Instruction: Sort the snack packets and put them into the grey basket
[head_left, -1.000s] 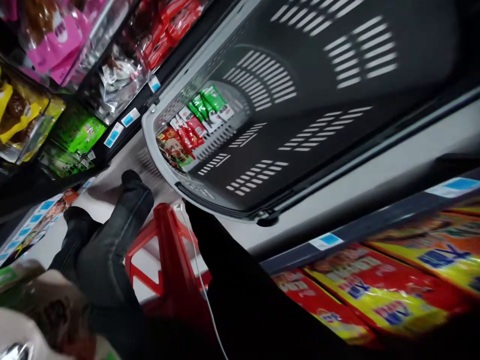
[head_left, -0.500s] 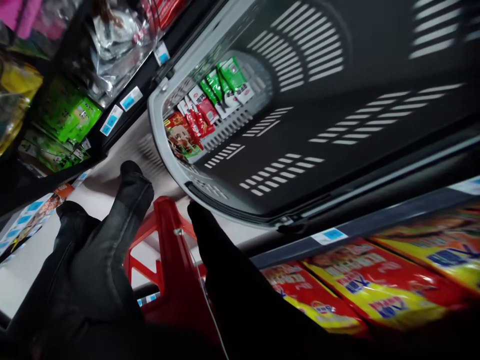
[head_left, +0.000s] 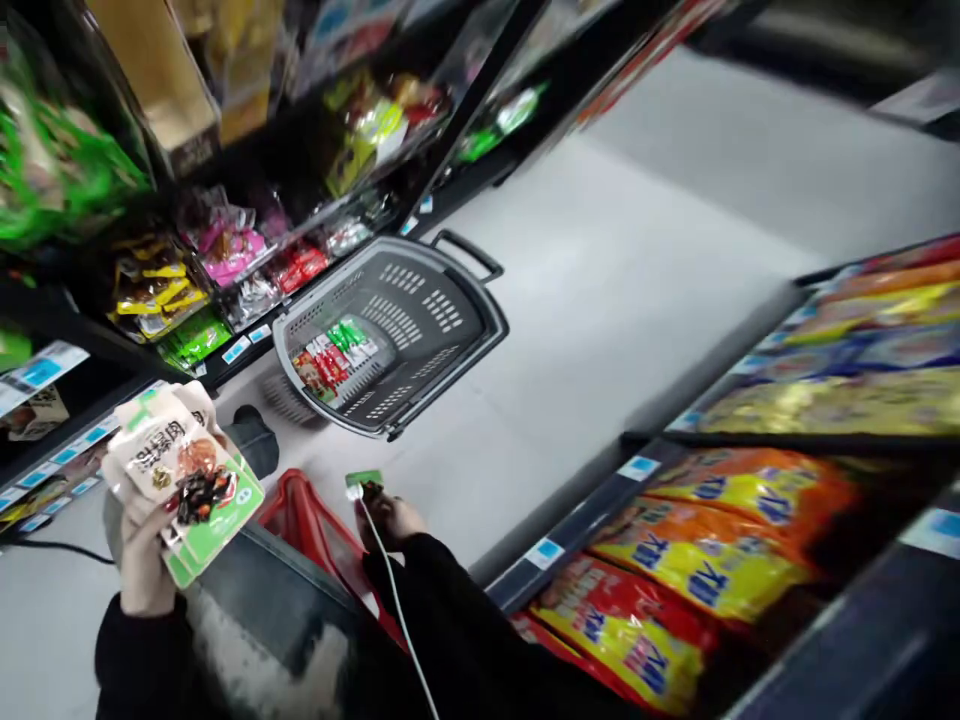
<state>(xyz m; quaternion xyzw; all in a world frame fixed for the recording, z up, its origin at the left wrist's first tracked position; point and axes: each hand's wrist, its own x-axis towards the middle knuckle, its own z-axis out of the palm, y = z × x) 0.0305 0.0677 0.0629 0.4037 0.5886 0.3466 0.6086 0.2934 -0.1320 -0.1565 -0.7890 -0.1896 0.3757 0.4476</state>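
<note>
My left hand (head_left: 144, 565) grips several flat snack packets (head_left: 187, 470), white with green lower edges and a picture of food on the front. They are held up together at the lower left, above my legs. My right hand (head_left: 397, 515) is closed at the lower middle, beside a red plastic stool (head_left: 296, 500). From its fingers pokes a small green-edged packet (head_left: 364, 478), mostly hidden and blurred. A white cable (head_left: 394, 580) runs over that hand and along the dark sleeve.
A grey shopping basket (head_left: 491, 345) stands on the floor ahead, with red and green packets (head_left: 337, 355) inside. Snack shelves (head_left: 259, 330) line the left side. On the right, a low shelf (head_left: 525, 570) holds large yellow, red and orange bags (head_left: 630, 620).
The view has pulled up and back, so the basket looks smaller and farther off. My left hand has come into sight with the packets, and my right hand now shows.
</note>
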